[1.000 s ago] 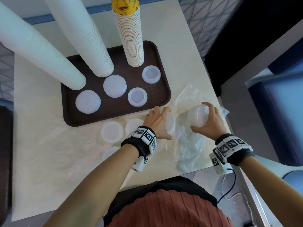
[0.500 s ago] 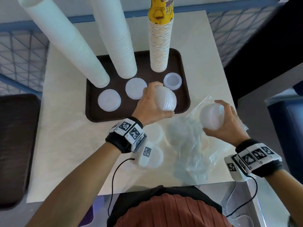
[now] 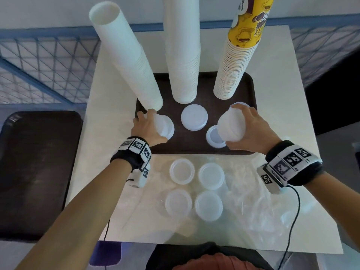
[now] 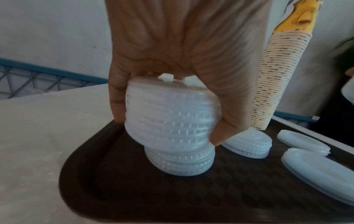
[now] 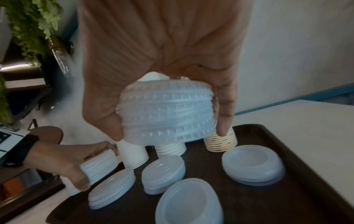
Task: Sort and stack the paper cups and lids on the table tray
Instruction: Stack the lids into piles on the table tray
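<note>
My left hand (image 4: 178, 60) grips a lid stack (image 4: 170, 118), its bottom resting askew on a low lid pile (image 4: 180, 162) at the tray's (image 3: 194, 149) left edge. My right hand (image 5: 162, 60) grips a second stack (image 5: 168, 113) above the tray's open-side-up lids (image 5: 252, 168). Risks: left stack looks off-centre, could slide off; a loose squeeze fans lids out; my wrist may knock the cup towers (image 3: 183, 55). Four lids (image 3: 194, 188) wait on the counter (image 3: 109, 172).
</note>
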`<act>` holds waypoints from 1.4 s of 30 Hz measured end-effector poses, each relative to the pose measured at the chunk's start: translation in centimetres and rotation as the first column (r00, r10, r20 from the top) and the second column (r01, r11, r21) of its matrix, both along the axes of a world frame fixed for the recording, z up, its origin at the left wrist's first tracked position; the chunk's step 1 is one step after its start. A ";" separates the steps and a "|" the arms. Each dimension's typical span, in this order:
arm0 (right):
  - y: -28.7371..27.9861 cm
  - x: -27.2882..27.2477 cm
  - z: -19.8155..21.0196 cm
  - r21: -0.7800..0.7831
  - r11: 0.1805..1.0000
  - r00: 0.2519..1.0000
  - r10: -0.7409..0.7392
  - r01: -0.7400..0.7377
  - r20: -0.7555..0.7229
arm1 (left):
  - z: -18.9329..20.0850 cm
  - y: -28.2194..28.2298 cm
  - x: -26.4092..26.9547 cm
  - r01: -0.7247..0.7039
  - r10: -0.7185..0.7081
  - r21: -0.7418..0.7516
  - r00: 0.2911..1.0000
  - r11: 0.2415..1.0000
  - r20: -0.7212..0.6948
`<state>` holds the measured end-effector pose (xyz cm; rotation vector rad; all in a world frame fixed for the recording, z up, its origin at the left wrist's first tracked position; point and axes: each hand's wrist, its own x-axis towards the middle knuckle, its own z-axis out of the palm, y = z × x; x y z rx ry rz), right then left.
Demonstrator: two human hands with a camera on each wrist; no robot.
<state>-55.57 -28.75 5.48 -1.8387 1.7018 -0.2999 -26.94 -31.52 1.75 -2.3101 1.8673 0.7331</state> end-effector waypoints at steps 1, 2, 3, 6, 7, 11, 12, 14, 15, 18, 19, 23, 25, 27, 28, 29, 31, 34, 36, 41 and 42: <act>-0.5 0.6 0.0 0.002 1.000 1.000 0.014 -0.014 0.001 | -0.2 -0.3 0.0 0.011 -0.011 0.009 1.000 1.000 0.002; -1.1 1.2 -0.1 0.007 1.000 1.000 0.023 -0.023 0.001 | -0.4 -0.7 0.1 0.018 -0.018 0.015 1.000 1.000 0.000; -1.3 1.4 0.0 0.012 0.999 1.000 0.030 -0.030 0.002 | -0.5 -0.8 -0.2 0.033 -0.033 0.013 0.999 0.999 -0.004; -2.2 2.2 0.0 0.026 0.999 0.999 0.042 -0.042 -0.007 | -0.8 -1.6 -0.9 0.071 -0.070 0.023 0.997 0.997 -0.007; -2.4 2.3 0.0 0.030 0.999 0.999 0.041 -0.040 -0.018 | -0.9 -1.8 -1.1 0.081 -0.080 0.031 0.997 0.996 -0.005; -2.5 2.5 -0.4 0.059 0.998 0.999 0.027 -0.024 -0.037 | -1.8 -1.9 -1.4 0.089 -0.089 0.049 0.996 0.995 0.009; -2.4 2.5 -0.4 0.061 0.998 0.999 0.025 -0.023 -0.037 | -2.0 -1.9 -1.4 0.085 -0.086 0.048 0.996 0.995 0.010; -2.3 2.3 -0.5 0.051 0.998 0.999 0.024 -0.022 -0.039 | -2.3 -1.9 -1.3 0.082 -0.082 0.042 0.997 0.996 0.009; -2.3 2.3 -0.6 0.046 0.999 0.999 0.025 -0.023 -0.041 | -2.4 -1.9 -1.2 0.081 -0.082 0.039 0.997 0.996 0.007; -2.3 2.2 -0.7 0.047 0.999 0.998 0.024 -0.021 -0.052 | -2.5 -1.9 -1.2 0.084 -0.084 0.033 0.996 0.996 0.005; -2.3 2.1 -0.8 0.047 0.999 0.998 0.022 -0.019 -0.054 | -2.5 -1.9 -1.2 0.086 -0.086 0.033 0.996 0.996 0.007; -2.3 1.8 -1.0 0.033 0.999 0.998 0.018 -0.016 -0.058 | -2.5 -2.0 -1.2 0.099 -0.101 0.050 0.995 0.994 0.022; -2.2 1.5 -1.1 0.027 1.000 0.998 0.012 -0.010 -0.064 | -2.4 -2.1 -1.1 0.114 -0.116 0.067 0.993 0.991 0.030; -2.1 1.3 -1.2 0.021 1.000 0.998 0.007 -0.006 -0.068 | -2.3 -2.1 -1.0 0.127 -0.130 0.079 0.991 0.989 0.035; -2.1 1.1 -1.2 0.019 1.000 0.998 0.005 -0.003 -0.069 | -2.2 -2.1 -0.9 0.130 -0.134 0.081 0.990 0.988 0.036; -2.0 1.0 -1.3 0.018 1.000 0.997 0.004 -0.002 -0.071 | -2.1 -2.1 -0.8 0.133 -0.137 0.080 0.990 0.988 0.034; -2.0 0.7 -1.3 0.018 1.000 0.997 0.000 0.001 -0.075 | -1.8 -2.0 -0.7 0.139 -0.140 0.058 0.990 0.989 0.025; -1.8 0.4 -1.3 0.008 1.000 0.998 -0.011 0.012 -0.063 | -0.7 -2.1 -1.2 0.161 -0.161 -0.004 0.987 0.987 0.010; -1.7 0.3 -1.4 0.001 1.000 0.999 -0.014 0.014 -0.052 | 0.2 -2.4 -2.1 0.209 -0.209 -0.038 0.978 0.977 -0.004; -1.0 -0.3 -1.3 -0.009 0.999 0.999 -0.035 0.035 -0.027 | 0.7 -3.9 -6.5 0.370 -0.371 -0.042 0.927 0.928 -0.055; -0.8 -0.5 -1.3 -0.014 0.999 0.999 -0.045 0.044 -0.022 | 0.5 -4.2 -7.4 0.390 -0.391 -0.025 0.918 0.921 -0.064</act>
